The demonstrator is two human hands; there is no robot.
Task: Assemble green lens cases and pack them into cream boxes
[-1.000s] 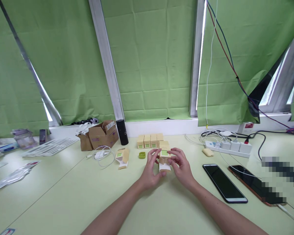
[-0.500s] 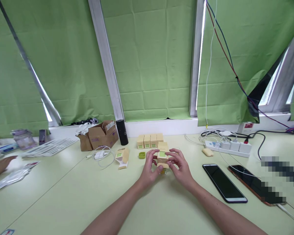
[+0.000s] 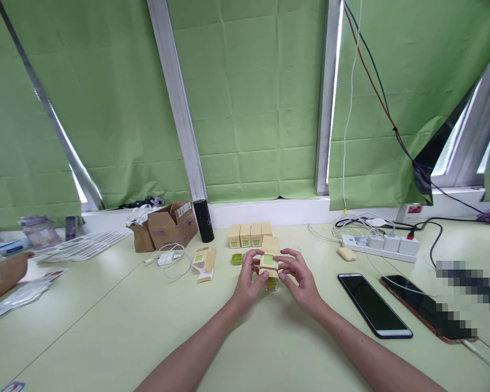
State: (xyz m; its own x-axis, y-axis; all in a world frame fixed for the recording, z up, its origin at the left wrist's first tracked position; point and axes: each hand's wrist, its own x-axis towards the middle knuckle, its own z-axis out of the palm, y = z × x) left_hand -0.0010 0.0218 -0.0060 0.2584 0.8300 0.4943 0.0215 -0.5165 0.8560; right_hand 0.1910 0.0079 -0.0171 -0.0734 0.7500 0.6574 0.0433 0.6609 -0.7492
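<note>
Between my fingers is a small tan cardboard box (image 3: 270,246) with a green label, its flaps standing open at the far and near ends. My left hand (image 3: 248,280) grips its left side, thumb at the near flap. My right hand (image 3: 301,279) holds the right side with curled fingers. Just under the near flap shows a small clear piece with yellow-green in it (image 3: 271,285), partly covered by the box. A small green, ring-like piece (image 3: 237,259) lies left of my hands. Further left rests another opened box (image 3: 203,263).
Several closed tan boxes (image 3: 250,236) stand in a row behind. Left are a white charger cable (image 3: 171,258), a brown carton (image 3: 171,226) and a black cylinder (image 3: 204,220). Right are two phones (image 3: 373,305) and a power strip (image 3: 379,245). Another person's hand (image 3: 14,272) is far left.
The box in my hands has shifted slightly and its near flap sits lower. More of the clear yellow-green piece shows below. The other person's hand at far left has moved.
</note>
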